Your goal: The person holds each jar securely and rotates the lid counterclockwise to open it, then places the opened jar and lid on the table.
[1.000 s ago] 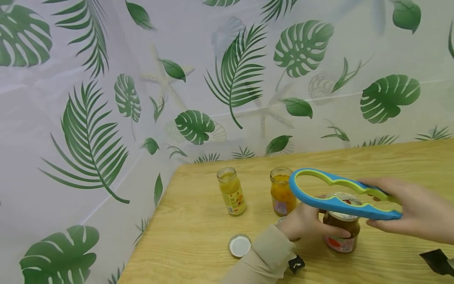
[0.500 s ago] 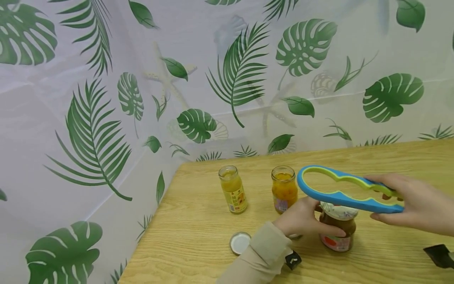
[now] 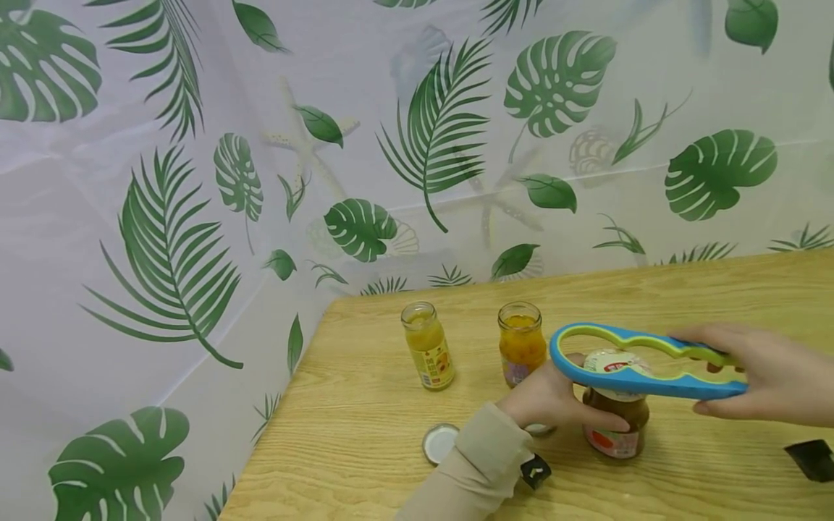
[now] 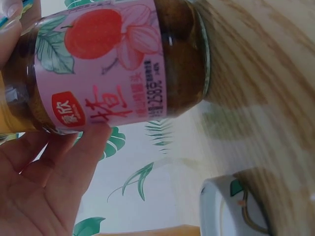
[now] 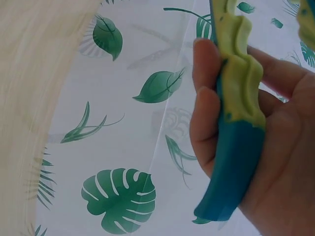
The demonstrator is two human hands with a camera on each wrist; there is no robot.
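Observation:
In the head view my left hand (image 3: 550, 401) grips a dark brown jar with a pink fruit label (image 3: 615, 441) near its middle, thumb across the front. The jar stands on the table, its patterned lid (image 3: 615, 362) in place. My right hand (image 3: 772, 376) holds a blue and yellow-green jar opener (image 3: 671, 388) by its handle ends. The opener's notched loop lies over the lid in this view; whether it touches cannot be told. The left wrist view shows the jar's label (image 4: 103, 64) close up. Fingers curl round the opener's handle (image 5: 238, 147) in the right wrist view.
Two lidless jars, one of yellow contents (image 3: 430, 354) and one of orange (image 3: 521, 344), stand behind. A loose lid (image 3: 440, 443) lies upturned to the left. Another lid (image 3: 539, 429) sits partly hidden by the left arm. A leaf-print sheet (image 3: 365, 145) hangs behind the table.
The opener rose slightly, then came down and a little right, so the lid now shows through its loop. The jar and left hand have shifted slightly left in view.

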